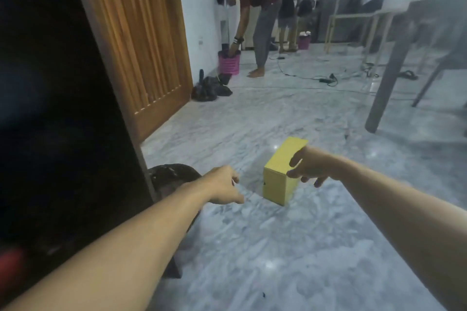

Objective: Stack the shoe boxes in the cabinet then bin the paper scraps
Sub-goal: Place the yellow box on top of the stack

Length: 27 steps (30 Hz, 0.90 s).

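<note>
A yellow shoe box (279, 174) stands on the grey marble floor in front of me. My right hand (307, 166) rests against the box's right side, thumb over its top edge and fingers curled down the side. My left hand (223, 188) hovers just left of the box, fingers apart and holding nothing, a short gap from the box. The dark cabinet (55, 113) fills the left of the view, and its inside is too dark to make out.
A wooden door (141, 40) stands open beside the cabinet. A dark round object (174, 174) lies on the floor by my left wrist. Two people stand at the back near pink baskets (228, 62). Black bags, cables and table legs (389, 78) lie further off.
</note>
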Available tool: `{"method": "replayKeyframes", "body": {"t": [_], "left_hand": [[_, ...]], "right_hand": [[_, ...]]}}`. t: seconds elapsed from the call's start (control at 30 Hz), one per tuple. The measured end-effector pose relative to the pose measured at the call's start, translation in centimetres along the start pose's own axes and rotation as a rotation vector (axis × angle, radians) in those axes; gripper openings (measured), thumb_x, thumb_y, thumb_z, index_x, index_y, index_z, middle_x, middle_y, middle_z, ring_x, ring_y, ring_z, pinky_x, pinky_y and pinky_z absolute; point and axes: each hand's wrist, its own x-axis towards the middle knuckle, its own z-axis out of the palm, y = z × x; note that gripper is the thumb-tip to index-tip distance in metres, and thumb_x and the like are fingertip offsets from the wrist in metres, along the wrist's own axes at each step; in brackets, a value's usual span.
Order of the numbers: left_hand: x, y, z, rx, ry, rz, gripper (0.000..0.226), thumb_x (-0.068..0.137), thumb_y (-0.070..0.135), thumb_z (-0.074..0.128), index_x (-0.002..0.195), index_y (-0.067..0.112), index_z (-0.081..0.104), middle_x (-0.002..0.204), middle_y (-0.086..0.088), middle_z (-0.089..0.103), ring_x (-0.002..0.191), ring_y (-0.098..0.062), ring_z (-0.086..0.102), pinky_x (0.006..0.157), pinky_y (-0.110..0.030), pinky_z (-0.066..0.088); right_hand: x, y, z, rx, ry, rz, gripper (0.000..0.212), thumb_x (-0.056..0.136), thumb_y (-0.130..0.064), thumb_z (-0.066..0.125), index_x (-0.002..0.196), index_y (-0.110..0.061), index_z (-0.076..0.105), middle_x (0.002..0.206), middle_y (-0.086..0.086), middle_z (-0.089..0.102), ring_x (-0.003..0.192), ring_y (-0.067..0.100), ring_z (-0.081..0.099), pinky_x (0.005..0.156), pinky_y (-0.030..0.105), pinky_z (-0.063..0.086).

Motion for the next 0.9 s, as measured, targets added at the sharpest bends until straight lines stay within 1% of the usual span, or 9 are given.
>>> {"method": "replayKeyframes", "body": {"t": [0.13,0.3,0.43,0.5,0.6,0.7,0.8,0.87,0.9], "left_hand": [[7.9,-0.4,5.4,-0.089,-0.059,-0.018,0.071,0.084,0.032,0.073,0.145,0.012,0.042,0.140,-0.008,0.051,0.114,-0.023,0.059,0.097,-0.037,0.050],[16.1,-2.0,10.0,-0.217,-0.096,-0.081,0.072,0.085,0.030,0.073,0.145,0.011,0.039,0.142,-0.010,0.046,0.124,-0.027,0.051,0.098,-0.036,0.047],[20.6,-2.8,12.0,-0.328,-0.090,-0.130,0.076,0.084,0.028,0.073,0.147,0.009,0.035,0.146,-0.012,0.044,0.130,-0.030,0.048,0.104,-0.039,0.044],[22.2,-3.0,12.7,-0.395,-0.094,-0.155,0.077,0.085,0.024,0.072,0.149,0.008,0.031,0.148,-0.015,0.042,0.131,-0.034,0.046,0.106,-0.044,0.044],[23.9,-3.2,13.9,-0.478,-0.103,-0.194,0.074,0.088,0.022,0.069,0.149,0.009,0.030,0.150,-0.019,0.039,0.133,-0.037,0.044,0.104,-0.048,0.042],[24.6,-3.2,14.9,-0.551,-0.039,-0.234,0.070,0.091,0.027,0.066,0.149,0.010,0.032,0.152,-0.009,0.037,0.134,-0.032,0.043,0.106,-0.045,0.043],[25.2,-3.1,15.9,-0.663,0.056,-0.264,0.066,0.092,0.045,0.059,0.144,0.009,0.041,0.148,-0.009,0.043,0.131,-0.031,0.046,0.105,-0.046,0.043],[25.6,-3.1,16.3,-0.736,0.112,-0.301,0.057,0.093,0.050,0.053,0.132,0.010,0.053,0.137,-0.012,0.054,0.124,-0.032,0.053,0.103,-0.044,0.046],[25.8,-3.2,16.4,-0.768,0.130,-0.316,0.047,0.094,0.050,0.051,0.118,0.010,0.061,0.126,-0.012,0.060,0.118,-0.033,0.056,0.100,-0.043,0.048]], "right_hand": [[7.7,6.0,3.6,-0.012,0.084,0.078,0.047,0.091,-0.022,0.063,0.136,-0.012,0.053,0.120,0.012,0.061,0.099,0.034,0.067,0.077,0.044,0.060],[16.0,9.9,7.4,-0.047,0.156,0.009,0.057,0.092,-0.021,0.060,0.144,-0.010,0.042,0.145,0.013,0.049,0.130,0.029,0.048,0.104,0.036,0.042],[20.6,10.2,9.7,-0.010,0.205,-0.107,0.063,0.092,-0.016,0.059,0.150,-0.010,0.033,0.156,0.011,0.034,0.140,0.028,0.036,0.110,0.035,0.035],[22.4,10.1,10.7,-0.055,0.174,-0.152,0.070,0.091,-0.012,0.059,0.153,-0.009,0.025,0.162,0.009,0.018,0.145,0.028,0.028,0.113,0.034,0.030],[23.7,10.6,12.1,-0.104,0.089,-0.165,0.079,0.086,-0.004,0.057,0.154,-0.010,0.018,0.164,0.006,0.006,0.144,0.031,0.030,0.110,0.036,0.033],[23.2,10.7,13.5,-0.118,0.155,-0.160,0.080,0.083,-0.002,0.056,0.153,-0.010,0.020,0.162,0.008,0.013,0.141,0.035,0.030,0.110,0.042,0.034],[21.2,10.0,15.4,-0.280,0.273,-0.167,0.081,0.082,-0.006,0.055,0.154,-0.014,0.017,0.157,0.007,0.026,0.142,0.032,0.023,0.115,0.051,0.019],[19.7,9.8,16.5,-0.358,0.295,-0.216,0.083,0.082,-0.003,0.049,0.155,-0.013,0.011,0.156,0.007,0.028,0.145,0.027,0.016,0.118,0.053,0.007],[19.1,9.8,16.7,-0.378,0.291,-0.247,0.084,0.082,-0.002,0.047,0.156,-0.012,0.009,0.156,0.007,0.029,0.146,0.026,0.014,0.119,0.053,0.003]]}}
